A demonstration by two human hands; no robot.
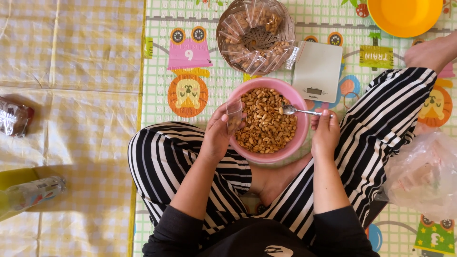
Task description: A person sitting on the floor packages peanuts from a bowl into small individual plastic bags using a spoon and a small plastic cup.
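A pink bowl [297, 102] full of roasted peanuts [266, 126] sits on the mat between my knees. My left hand [218, 133] holds a small clear plastic bag [233, 113] upright at the bowl's left rim. My right hand [325, 133] grips a metal spoon [300, 111] by its handle, with the spoon's head over the peanuts at the right side of the bowl. Behind the bowl stands a round basket [223, 28] holding several filled clear bags of peanuts.
A grey kitchen scale [318, 69] lies right of the basket. A yellow bowl [404, 16] is at the top right. A crumpled plastic bag [423, 176] rests by my right leg. Two bottles [33, 192] [14, 116] lie on the checked cloth at left.
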